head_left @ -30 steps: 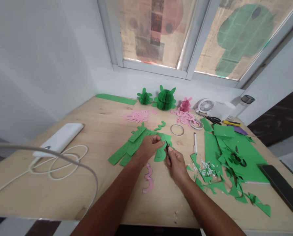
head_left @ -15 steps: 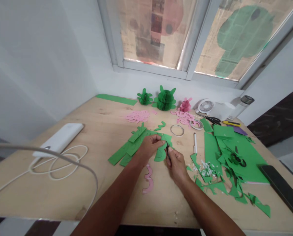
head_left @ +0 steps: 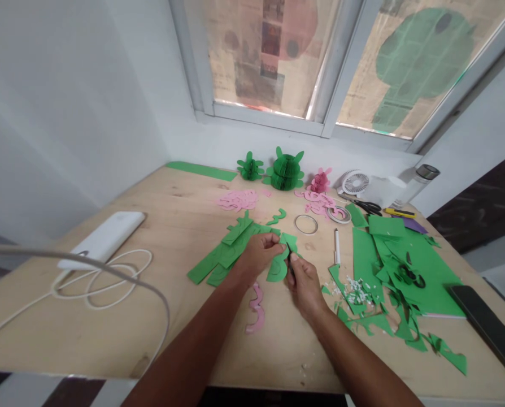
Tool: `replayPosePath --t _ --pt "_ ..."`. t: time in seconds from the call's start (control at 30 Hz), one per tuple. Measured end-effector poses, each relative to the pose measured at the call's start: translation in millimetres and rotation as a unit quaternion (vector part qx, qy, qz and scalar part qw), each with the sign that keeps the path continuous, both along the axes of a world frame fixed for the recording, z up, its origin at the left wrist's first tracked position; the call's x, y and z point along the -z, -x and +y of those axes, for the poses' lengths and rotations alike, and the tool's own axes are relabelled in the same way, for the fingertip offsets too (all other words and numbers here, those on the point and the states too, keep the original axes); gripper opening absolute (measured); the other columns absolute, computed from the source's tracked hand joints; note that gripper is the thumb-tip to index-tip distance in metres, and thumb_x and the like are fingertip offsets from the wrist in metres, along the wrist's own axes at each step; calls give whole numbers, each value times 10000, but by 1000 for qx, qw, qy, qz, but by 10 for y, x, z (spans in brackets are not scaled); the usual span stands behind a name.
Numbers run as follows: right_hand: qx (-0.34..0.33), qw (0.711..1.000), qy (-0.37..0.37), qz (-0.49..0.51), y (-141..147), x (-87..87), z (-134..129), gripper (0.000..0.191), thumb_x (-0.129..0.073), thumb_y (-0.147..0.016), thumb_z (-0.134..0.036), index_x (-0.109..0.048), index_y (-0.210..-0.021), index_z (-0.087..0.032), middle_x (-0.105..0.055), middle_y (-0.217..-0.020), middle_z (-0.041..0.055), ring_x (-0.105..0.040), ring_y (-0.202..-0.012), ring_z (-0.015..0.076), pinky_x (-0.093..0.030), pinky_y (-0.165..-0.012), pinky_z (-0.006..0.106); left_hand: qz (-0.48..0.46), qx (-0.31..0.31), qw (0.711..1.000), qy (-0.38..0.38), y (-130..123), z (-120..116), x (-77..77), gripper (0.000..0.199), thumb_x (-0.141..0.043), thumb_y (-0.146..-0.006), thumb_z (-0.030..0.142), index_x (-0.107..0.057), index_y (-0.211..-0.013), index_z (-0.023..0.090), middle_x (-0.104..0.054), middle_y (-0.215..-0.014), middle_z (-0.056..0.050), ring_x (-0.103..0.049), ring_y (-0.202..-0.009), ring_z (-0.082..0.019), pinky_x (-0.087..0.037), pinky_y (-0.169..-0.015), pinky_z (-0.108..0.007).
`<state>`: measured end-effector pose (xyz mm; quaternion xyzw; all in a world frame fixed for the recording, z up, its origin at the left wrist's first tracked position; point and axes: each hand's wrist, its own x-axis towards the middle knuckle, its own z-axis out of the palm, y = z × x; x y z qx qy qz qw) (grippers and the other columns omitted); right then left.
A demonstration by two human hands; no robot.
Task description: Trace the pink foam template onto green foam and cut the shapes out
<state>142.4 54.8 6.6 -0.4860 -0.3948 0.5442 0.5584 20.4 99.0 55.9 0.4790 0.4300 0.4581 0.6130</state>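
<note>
My left hand pinches a green paper piece with a curved edge and drawn lines. Closed around small dark scissors, my right hand is just right of the paper, and the blades touch its upper right edge. The scissors' handles are mostly hidden by the fingers. Left of my left hand lie overlapping green paper strips. A wavy pink paper piece rests on the table between my forearms, and a wavy green piece lies beyond the hands.
Green scraps, a white pen and a dark phone are on the right. Pink cutouts, a metal ring and green paper figures stand or lie farther back. A white power bank with a looped cable is left.
The scissor blades look slightly more apart at the paper's edge. Both hands stay almost in the same place, and the view has shifted very slightly.
</note>
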Motion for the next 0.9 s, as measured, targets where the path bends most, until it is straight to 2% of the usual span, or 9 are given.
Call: replayPosePath --t 0.2,0.43,0.67,0.9 --pt "0 1000 1 1 8 -3 -2 551 -614 -754 -694 -413 -563 -219 -317 -402 -98 -221 -376 60 -124 -391 240 -13 -5 1000 -4 -5 0 4 222 -704 -600 312 -528 -579 177 -537 -555 55 -490 -547 -94 -402 -544 -214" --pt "1 1000 -2 -8 6 -12 5 525 -605 -757 -696 -476 -614 -208 -326 -405 -100 -228 -376 67 -126 -387 236 -27 -15 999 11 -16 22 32 214 -711 -578 315 -551 -628 181 -588 -576 37 -533 -539 -118 -433 -542 -238" --pt "1 1000 7 -11 4 0 1 528 -605 -748 -705 -510 -627 -200 -332 -410 -97 -226 -378 68 -122 -391 240 -17 -14 1000 6 -15 11 16 201 -698 -587 299 -538 -604 179 -570 -556 42 -514 -525 -105 -414 -536 -227" --pt "0 1000 -13 -21 -14 28 9 548 -593 -780 -687 -443 -552 -211 -334 -410 -84 -239 -389 70 -137 -413 253 -14 -9 1000 7 -21 -10 17 176 -685 -596 283 -548 -617 175 -564 -568 46 -508 -545 -106 -407 -562 -231"
